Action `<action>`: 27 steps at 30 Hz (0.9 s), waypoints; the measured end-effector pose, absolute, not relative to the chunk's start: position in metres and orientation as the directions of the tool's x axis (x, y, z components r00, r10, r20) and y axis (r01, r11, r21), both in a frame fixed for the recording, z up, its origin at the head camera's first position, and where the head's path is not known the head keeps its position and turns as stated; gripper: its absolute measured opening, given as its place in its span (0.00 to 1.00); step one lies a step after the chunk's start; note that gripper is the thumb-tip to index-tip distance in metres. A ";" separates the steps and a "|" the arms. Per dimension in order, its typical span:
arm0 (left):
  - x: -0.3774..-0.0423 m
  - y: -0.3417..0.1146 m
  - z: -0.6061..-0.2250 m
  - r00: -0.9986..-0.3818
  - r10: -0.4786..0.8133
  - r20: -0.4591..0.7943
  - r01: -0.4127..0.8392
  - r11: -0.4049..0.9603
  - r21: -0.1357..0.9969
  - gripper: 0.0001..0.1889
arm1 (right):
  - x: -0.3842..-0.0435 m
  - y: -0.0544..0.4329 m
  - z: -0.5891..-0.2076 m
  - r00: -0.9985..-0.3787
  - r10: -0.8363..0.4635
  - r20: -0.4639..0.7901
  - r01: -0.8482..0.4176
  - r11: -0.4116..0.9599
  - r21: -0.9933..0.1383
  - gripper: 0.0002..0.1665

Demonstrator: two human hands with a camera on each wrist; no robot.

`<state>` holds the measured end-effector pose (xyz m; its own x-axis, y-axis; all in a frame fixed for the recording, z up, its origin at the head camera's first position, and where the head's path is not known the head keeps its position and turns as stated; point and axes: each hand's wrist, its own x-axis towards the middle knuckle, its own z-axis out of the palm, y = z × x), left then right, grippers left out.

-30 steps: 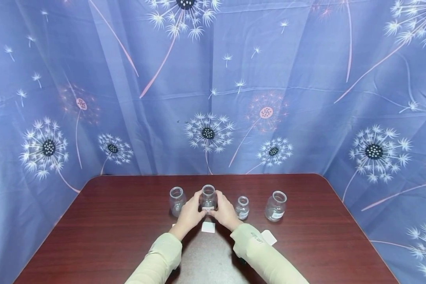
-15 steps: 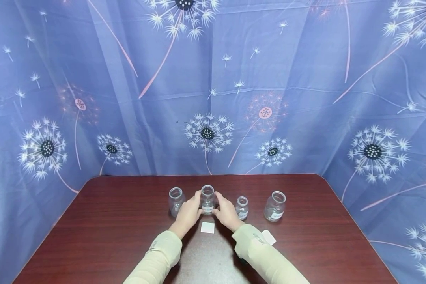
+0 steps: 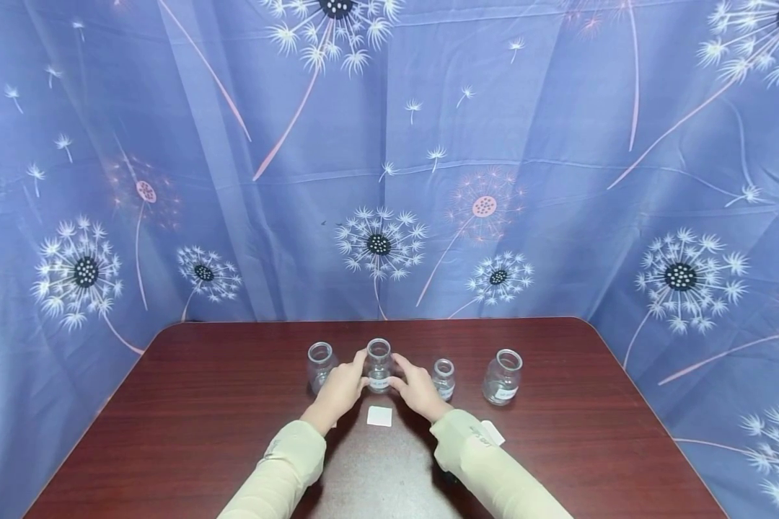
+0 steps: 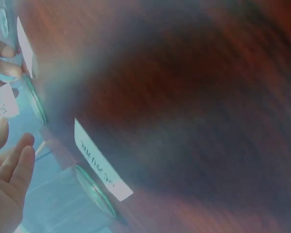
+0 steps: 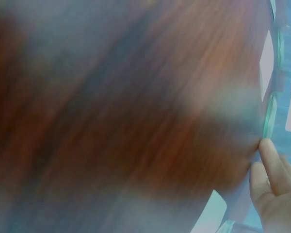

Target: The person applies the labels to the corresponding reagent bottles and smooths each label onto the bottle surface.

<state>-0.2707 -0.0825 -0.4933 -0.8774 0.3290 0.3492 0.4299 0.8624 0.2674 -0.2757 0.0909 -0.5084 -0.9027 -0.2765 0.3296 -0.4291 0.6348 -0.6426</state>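
A clear glass jar (image 3: 379, 366) with a white label stands upright on the table between the two hands. My left hand (image 3: 342, 386) lies along its left side, fingers extended. My right hand (image 3: 420, 389) is on the other side, with its thumb and fingers spread beside the glass. In the left wrist view, the left hand (image 4: 9, 184) has loosely straight fingers near the labelled jar (image 4: 26, 104). In the right wrist view, the right hand (image 5: 276, 187) has a fingertip close to the jar's base; contact is unclear. A blank-looking white card (image 3: 379, 417) lies in front.
Another jar (image 3: 319, 360) stands left, partly behind the left hand. A small jar (image 3: 443, 382) and a wider labelled jar (image 3: 503, 382) stand to the right. A white card (image 3: 493, 432) shows beside the right sleeve; a handwritten card (image 4: 99, 167) appears in the left wrist view.
Both thumbs have drawn back from the jar's front and the hands have spread slightly apart. The jar's label shows more fully; the jar stays in about the same place.
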 end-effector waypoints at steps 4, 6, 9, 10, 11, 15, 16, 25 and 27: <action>-0.271 -0.084 -0.490 -0.878 0.331 0.346 0.432 0.858 0.277 0.26 | -0.275 0.093 -0.507 -0.897 -0.298 0.326 -0.442 0.612 -0.656 0.27; -0.270 -0.085 -0.489 -0.879 0.330 0.345 0.432 0.858 0.280 0.25 | -0.275 0.094 -0.507 -0.900 -0.303 0.314 -0.436 0.608 -0.663 0.27; -0.270 -0.085 -0.488 -0.877 0.329 0.351 0.435 0.855 0.283 0.25 | -0.275 0.094 -0.505 -0.904 -0.306 0.298 -0.426 0.608 -0.670 0.28; -0.270 -0.085 -0.488 -0.877 0.327 0.352 0.433 0.855 0.285 0.25 | -0.274 0.094 -0.504 -0.909 -0.303 0.286 -0.415 0.603 -0.681 0.28; -0.270 -0.084 -0.488 -0.877 0.326 0.353 0.433 0.855 0.286 0.24 | -0.274 0.093 -0.504 -0.912 -0.303 0.278 -0.409 0.606 -0.682 0.28; -0.269 -0.084 -0.487 -0.880 0.318 0.354 0.426 0.857 0.290 0.24 | -0.274 0.090 -0.502 -0.927 -0.309 0.213 -0.362 0.588 -0.723 0.32; -0.269 -0.084 -0.487 -0.878 0.320 0.356 0.428 0.857 0.288 0.24 | -0.274 0.089 -0.501 -0.931 -0.308 0.197 -0.349 0.590 -0.728 0.34; -0.270 -0.084 -0.487 -0.885 0.321 0.338 0.420 0.863 0.282 0.25 | -0.274 0.078 -0.500 -0.957 -0.201 0.210 -0.291 0.672 -0.681 0.35; -0.269 -0.085 -0.487 -0.888 0.320 0.330 0.417 0.864 0.283 0.25 | -0.274 0.077 -0.501 -0.959 -0.193 0.207 -0.283 0.674 -0.682 0.36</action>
<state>-0.2691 -0.0847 -0.4872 -0.8879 0.3203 0.3302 0.4168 0.8638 0.2830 -0.2735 0.0772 -0.5009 -0.9591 -0.1926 0.2074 -0.2829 0.6744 -0.6820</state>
